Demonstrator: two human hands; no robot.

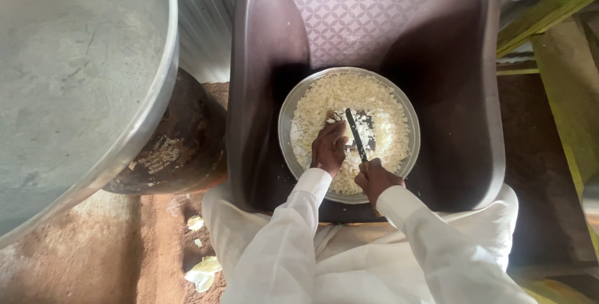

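Note:
A round metal tray [286, 130] full of chopped pale vegetable pieces [349, 95] rests on the seat of a dark plastic chair [262, 92]. My right hand [375, 179] is shut on the handle of a knife [356, 134], whose dark blade points away from me over the middle of the tray. My left hand [329, 147] lies just left of the blade, fingers pressed down on a small piece of the vegetable at the tray's centre. Both arms wear white sleeves.
A large grey metal basin [75, 73] fills the left side, with a dark round pot [181, 148] under its rim. Vegetable scraps [201, 273] lie on the reddish earth floor. Green wooden posts [564, 86] stand at the right.

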